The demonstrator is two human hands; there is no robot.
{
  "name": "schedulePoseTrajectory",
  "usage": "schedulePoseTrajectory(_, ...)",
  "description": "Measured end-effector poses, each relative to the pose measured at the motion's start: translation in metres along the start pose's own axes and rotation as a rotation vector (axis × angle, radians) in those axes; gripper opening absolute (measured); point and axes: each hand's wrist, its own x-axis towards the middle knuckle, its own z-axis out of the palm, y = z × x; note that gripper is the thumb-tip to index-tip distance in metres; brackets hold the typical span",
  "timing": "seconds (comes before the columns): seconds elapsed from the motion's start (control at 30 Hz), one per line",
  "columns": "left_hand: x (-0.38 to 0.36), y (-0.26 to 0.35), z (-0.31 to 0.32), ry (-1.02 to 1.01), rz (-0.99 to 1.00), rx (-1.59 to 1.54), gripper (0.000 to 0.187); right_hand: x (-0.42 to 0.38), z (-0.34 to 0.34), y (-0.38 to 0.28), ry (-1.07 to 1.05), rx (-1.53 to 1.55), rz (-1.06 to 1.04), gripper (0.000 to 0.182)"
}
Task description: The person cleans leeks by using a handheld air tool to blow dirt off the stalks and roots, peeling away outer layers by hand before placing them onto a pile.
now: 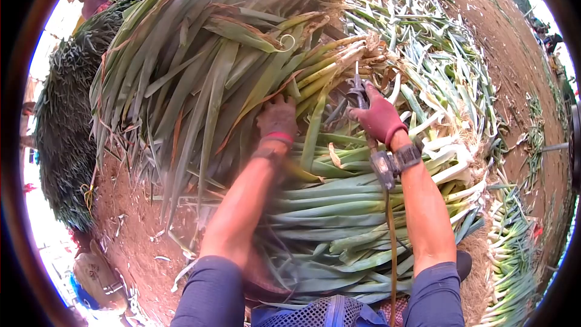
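Note:
My right hand [380, 115], in a red glove, is closed round a dark air-gun-like tool [358, 89] with a thin nozzle, and a hose [392, 248] runs down from it. The nozzle points at the root ends of the yellowish leek stalks [327, 72]. My left hand [277, 118], gloved too, lies against the leaves of the large upper leek pile [193, 66]; its fingertips are partly hidden among the leaves, so its grip is unclear. Below both hands, more leeks [327, 215] lie side by side with their white ends to the right.
Loose leaves and trimmings [430, 54] cover the ground at the upper right. A row of leeks [511, 254] lies at the lower right. On the left stands a tall leek stack [66, 127], with a sack [97, 278] below it. A person [97, 3] is at the upper left.

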Motion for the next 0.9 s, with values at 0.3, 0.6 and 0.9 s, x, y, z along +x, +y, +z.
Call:
schedulePoseTrajectory(0.3, 0.003, 0.003, -0.016, -0.193, -0.051, -0.071, 0.047, -0.082, 0.034, -0.005, -0.051, 0.166, -0.185, 0.1)
schedulePoseTrajectory(0.6, -0.007, -0.002, -0.03, -0.208, -0.034, -0.168, 0.047, -0.06, 0.017, -0.015, -0.079, 0.114, 0.005, 0.103)
schedulePoseTrajectory(0.9, -0.016, -0.006, -0.041, -0.255, 0.032, -0.171, 0.049, -0.047, 0.012, 0.01, -0.064, 0.116, -0.036, 0.099)
